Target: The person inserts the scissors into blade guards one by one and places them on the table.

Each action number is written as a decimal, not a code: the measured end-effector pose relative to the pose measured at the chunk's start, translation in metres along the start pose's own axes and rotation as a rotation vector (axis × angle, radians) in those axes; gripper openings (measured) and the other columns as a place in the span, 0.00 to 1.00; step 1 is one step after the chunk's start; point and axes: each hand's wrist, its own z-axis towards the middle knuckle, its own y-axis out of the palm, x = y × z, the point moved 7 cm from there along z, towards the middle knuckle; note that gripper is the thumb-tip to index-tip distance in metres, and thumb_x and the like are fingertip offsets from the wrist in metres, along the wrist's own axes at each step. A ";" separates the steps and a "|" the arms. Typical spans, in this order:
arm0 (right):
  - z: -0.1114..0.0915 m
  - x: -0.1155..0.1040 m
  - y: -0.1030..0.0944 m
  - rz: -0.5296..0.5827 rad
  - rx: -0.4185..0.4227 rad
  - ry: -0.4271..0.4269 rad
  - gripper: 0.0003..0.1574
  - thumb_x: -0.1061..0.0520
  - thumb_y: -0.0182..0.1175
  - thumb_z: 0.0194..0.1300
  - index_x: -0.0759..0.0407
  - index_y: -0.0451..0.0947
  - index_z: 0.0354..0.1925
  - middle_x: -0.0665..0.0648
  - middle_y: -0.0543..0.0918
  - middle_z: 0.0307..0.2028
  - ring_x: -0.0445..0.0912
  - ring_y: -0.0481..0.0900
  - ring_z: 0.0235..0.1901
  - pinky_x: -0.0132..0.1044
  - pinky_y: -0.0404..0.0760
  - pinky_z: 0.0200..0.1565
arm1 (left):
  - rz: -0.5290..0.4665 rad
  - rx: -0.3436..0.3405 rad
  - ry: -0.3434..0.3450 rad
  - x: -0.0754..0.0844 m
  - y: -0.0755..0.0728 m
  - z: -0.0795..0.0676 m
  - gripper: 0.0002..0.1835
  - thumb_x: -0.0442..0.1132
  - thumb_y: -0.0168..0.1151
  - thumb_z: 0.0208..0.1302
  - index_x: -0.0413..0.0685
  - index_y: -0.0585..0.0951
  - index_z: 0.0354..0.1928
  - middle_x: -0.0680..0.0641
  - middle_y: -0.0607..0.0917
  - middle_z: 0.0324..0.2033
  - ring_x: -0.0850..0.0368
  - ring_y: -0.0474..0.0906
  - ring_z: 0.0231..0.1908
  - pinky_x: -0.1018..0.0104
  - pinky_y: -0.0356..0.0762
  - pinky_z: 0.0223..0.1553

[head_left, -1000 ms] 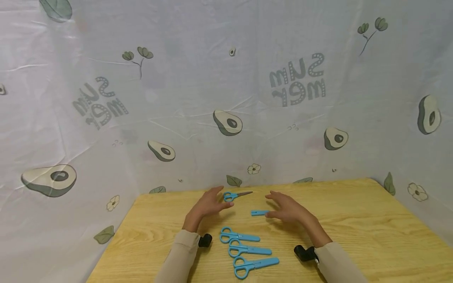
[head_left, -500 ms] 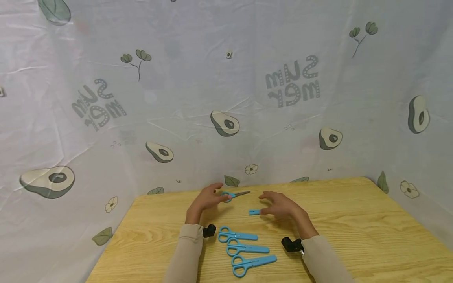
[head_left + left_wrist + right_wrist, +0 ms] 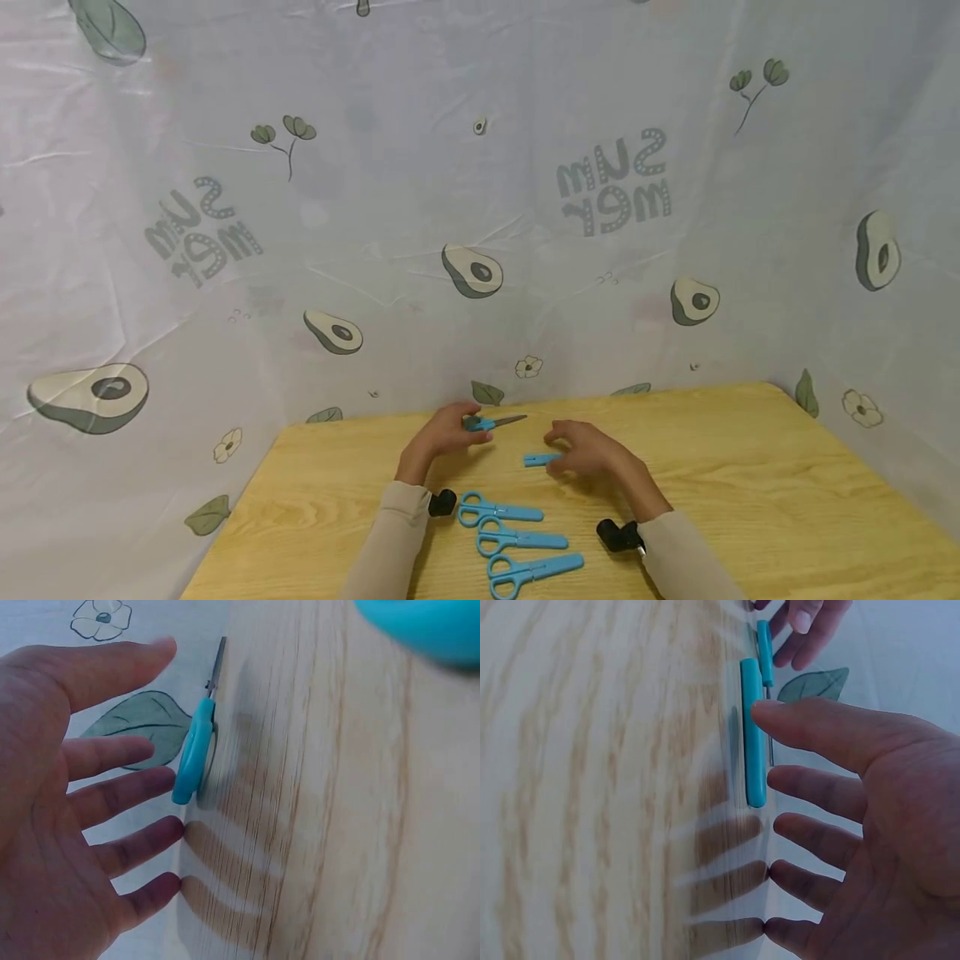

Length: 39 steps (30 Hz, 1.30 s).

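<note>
At the back of the wooden table lie blue-handled scissors [image 3: 486,424] with their metal blades bare. My left hand [image 3: 441,432] is at their handles, its thumb and fingers spread on either side. In the left wrist view, the fingertips come close to the scissors' handle [image 3: 195,750]; whether they touch cannot be told. A blue blade cover [image 3: 538,460] lies to the right, nearer to me. Beside it is my right hand [image 3: 592,452], fingers apart and thumb by the cover [image 3: 754,750] in the right wrist view. Neither hand grips anything.
Three blue scissors in blade covers lie in a column nearer to me: the far pair [image 3: 517,513], the middle pair [image 3: 528,541] and the near pair [image 3: 543,569]. A printed curtain [image 3: 405,200] hangs behind the table [image 3: 712,467].
My left hand has moved slightly right, closer around the bare scissors' handles. My right hand has shifted a little left along the blade cover. The scissors and cover stay on the table.
</note>
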 end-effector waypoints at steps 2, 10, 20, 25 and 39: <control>-0.001 -0.001 0.002 -0.020 -0.003 -0.011 0.31 0.57 0.73 0.68 0.69 0.80 0.66 0.76 0.67 0.77 0.75 0.62 0.77 0.71 0.68 0.74 | 0.015 0.002 0.008 0.000 0.001 0.000 0.36 0.46 0.71 0.71 0.30 0.75 0.72 0.31 0.80 0.68 0.31 0.75 0.70 0.36 0.74 0.72; 0.001 -0.006 0.002 -0.046 -0.013 -0.077 0.27 0.59 0.71 0.70 0.70 0.82 0.64 0.79 0.67 0.75 0.78 0.61 0.75 0.74 0.67 0.72 | 0.115 0.001 0.070 0.000 0.002 0.008 0.31 0.42 0.72 0.71 0.29 0.78 0.69 0.30 0.82 0.66 0.28 0.75 0.68 0.32 0.71 0.72; 0.003 -0.008 0.006 -0.041 0.006 -0.101 0.22 0.60 0.72 0.70 0.66 0.86 0.59 0.78 0.71 0.73 0.78 0.63 0.75 0.73 0.70 0.70 | 0.168 0.036 -0.016 -0.012 0.008 0.010 0.28 0.42 0.71 0.70 0.38 0.81 0.69 0.33 0.78 0.67 0.26 0.71 0.67 0.27 0.74 0.63; 0.004 -0.007 0.006 -0.050 0.035 -0.098 0.23 0.60 0.73 0.69 0.66 0.86 0.59 0.76 0.74 0.71 0.76 0.67 0.74 0.71 0.72 0.70 | 0.122 0.041 0.048 -0.010 0.009 0.012 0.29 0.40 0.73 0.68 0.35 0.81 0.68 0.32 0.81 0.65 0.27 0.73 0.66 0.29 0.73 0.67; 0.009 0.002 0.001 0.018 0.064 -0.151 0.29 0.60 0.77 0.64 0.67 0.83 0.61 0.64 0.86 0.57 0.66 0.83 0.58 0.61 0.85 0.59 | -0.026 0.051 0.155 -0.015 0.006 0.016 0.30 0.32 0.77 0.63 0.28 0.80 0.66 0.31 0.86 0.58 0.31 0.82 0.59 0.35 0.80 0.63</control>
